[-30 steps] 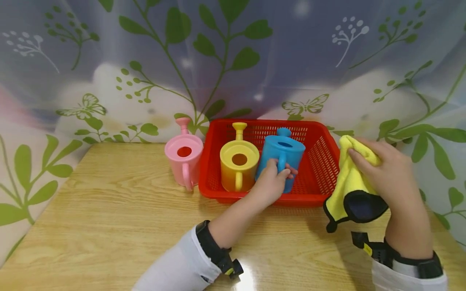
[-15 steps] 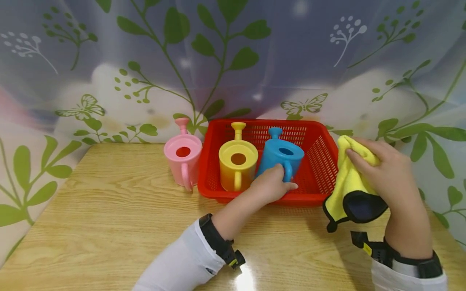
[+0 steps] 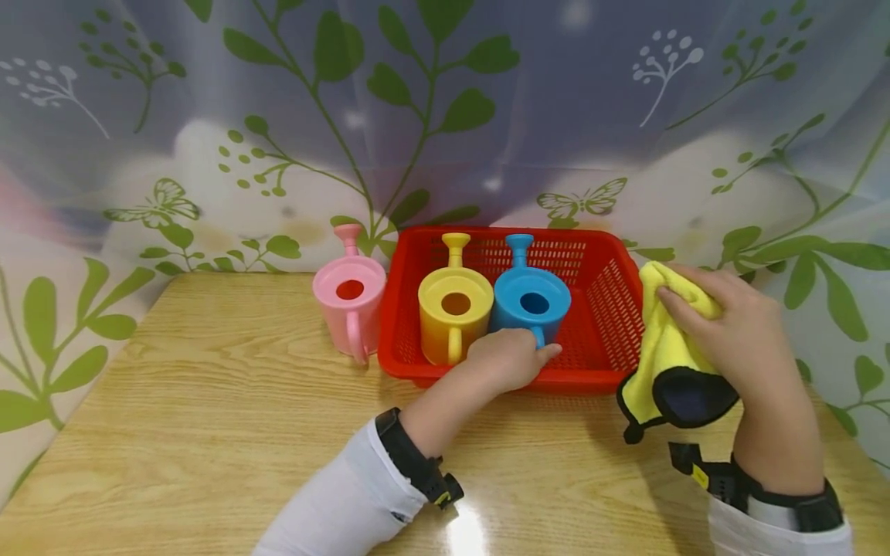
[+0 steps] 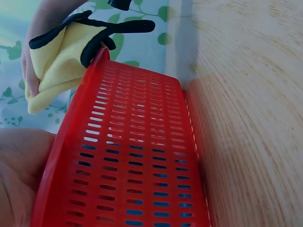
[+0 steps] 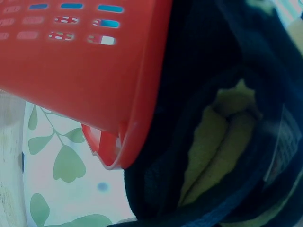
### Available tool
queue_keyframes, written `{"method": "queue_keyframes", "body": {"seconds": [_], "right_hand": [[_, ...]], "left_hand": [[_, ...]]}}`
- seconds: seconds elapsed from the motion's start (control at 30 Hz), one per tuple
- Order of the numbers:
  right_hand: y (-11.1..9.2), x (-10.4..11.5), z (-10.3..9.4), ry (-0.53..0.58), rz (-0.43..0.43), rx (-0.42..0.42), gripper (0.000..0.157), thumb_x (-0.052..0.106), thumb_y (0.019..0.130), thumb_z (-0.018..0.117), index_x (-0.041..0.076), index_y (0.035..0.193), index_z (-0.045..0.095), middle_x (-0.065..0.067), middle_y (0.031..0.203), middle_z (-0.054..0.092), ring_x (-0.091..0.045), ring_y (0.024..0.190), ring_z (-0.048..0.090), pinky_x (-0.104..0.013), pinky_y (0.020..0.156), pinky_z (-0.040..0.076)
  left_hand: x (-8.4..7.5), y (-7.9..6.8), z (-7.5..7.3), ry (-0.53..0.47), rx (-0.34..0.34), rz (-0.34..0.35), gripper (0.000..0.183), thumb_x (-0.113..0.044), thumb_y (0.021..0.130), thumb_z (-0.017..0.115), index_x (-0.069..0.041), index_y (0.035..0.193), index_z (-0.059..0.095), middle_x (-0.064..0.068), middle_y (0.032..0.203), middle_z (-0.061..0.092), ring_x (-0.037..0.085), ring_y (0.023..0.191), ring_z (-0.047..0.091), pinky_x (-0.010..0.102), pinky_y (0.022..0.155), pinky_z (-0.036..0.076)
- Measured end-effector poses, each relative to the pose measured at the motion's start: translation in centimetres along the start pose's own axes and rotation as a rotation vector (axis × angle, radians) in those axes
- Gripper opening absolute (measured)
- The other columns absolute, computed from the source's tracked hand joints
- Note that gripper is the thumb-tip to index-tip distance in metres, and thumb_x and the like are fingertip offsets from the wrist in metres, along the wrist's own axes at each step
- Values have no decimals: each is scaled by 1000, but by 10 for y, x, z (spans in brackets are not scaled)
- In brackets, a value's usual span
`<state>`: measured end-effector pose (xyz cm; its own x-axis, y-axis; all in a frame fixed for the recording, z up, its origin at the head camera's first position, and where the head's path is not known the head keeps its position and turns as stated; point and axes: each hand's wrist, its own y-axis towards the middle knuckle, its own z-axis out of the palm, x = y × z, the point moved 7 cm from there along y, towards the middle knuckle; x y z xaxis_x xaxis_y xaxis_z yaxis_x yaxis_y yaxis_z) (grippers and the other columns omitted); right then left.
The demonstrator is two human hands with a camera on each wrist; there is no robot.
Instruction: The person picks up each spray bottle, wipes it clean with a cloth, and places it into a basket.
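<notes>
A blue watering can (image 3: 532, 297) stands upright in the red basket (image 3: 591, 378), beside a yellow watering can (image 3: 455, 296). My left hand (image 3: 509, 359) reaches over the basket's near rim and grips the blue can by its handle; the fingers are mostly hidden behind the back of the hand, and the thumb points right. My right hand (image 3: 737, 324) pinches a bunched yellow cloth (image 3: 664, 340) with black edging at the basket's right end. Its lower part hangs down in folds. In the left wrist view the cloth (image 4: 66, 54) shows beyond the basket's slotted wall (image 4: 137, 142).
A pink watering can (image 3: 350, 301) stands on the wooden table (image 3: 208, 401), close against the basket's left side. Behind everything hangs a curtain (image 3: 577, 100) printed with leaves. Inside the basket, right of the blue can, the slotted floor shows.
The blue watering can has gone from tilted to upright, shifting slightly left and settling lower beside the yellow one. My left hand moved down with it. The right hand and cloth barely moved.
</notes>
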<state>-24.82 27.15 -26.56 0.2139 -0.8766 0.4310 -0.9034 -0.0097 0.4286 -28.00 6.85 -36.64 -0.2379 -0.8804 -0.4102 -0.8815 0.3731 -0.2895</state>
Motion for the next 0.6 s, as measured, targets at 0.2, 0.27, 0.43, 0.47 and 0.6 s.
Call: {"method": "queue_keyframes", "body": {"seconds": [0.2, 0.27, 0.43, 0.47, 0.6], "right_hand": [[0, 0, 0, 6, 5, 10, 39, 39, 88, 56, 16, 120, 58, -17, 106, 59, -23, 77, 45, -35, 58, 35], [0, 0, -1, 7, 5, 13, 39, 38, 88, 57, 16, 119, 58, -17, 104, 59, -23, 76, 44, -34, 57, 35], [-1, -1, -1, 9, -1, 11, 39, 38, 88, 57, 15, 119, 58, -17, 105, 59, -23, 77, 45, -35, 58, 35], [-1, -1, -1, 9, -2, 11, 39, 38, 88, 57, 15, 119, 58, -18, 106, 59, -24, 78, 45, -36, 59, 35], [-1, 0, -1, 7, -14, 4, 38, 36, 88, 57, 13, 119, 59, -19, 106, 59, -25, 79, 46, -39, 60, 35]], "left_hand": [[2, 0, -1, 16, 5, -31, 53, -56, 92, 31, -14, 66, 50, 2, 60, 45, 17, 56, 49, 25, 48, 35], [3, -2, -3, 27, -13, -34, 54, -57, 91, 31, -15, 65, 50, 2, 59, 46, 17, 55, 49, 25, 47, 35], [6, -20, -17, 35, -116, -14, 50, -58, 90, 36, -17, 68, 53, 0, 58, 49, 16, 53, 49, 25, 47, 35], [7, -26, -20, 26, -136, 0, 47, -57, 90, 38, -17, 73, 55, 0, 59, 51, 15, 55, 50, 25, 47, 36], [12, -56, -38, -35, -218, 72, 42, -53, 91, 43, -17, 107, 58, -1, 88, 64, 14, 76, 57, 28, 60, 48]]}}
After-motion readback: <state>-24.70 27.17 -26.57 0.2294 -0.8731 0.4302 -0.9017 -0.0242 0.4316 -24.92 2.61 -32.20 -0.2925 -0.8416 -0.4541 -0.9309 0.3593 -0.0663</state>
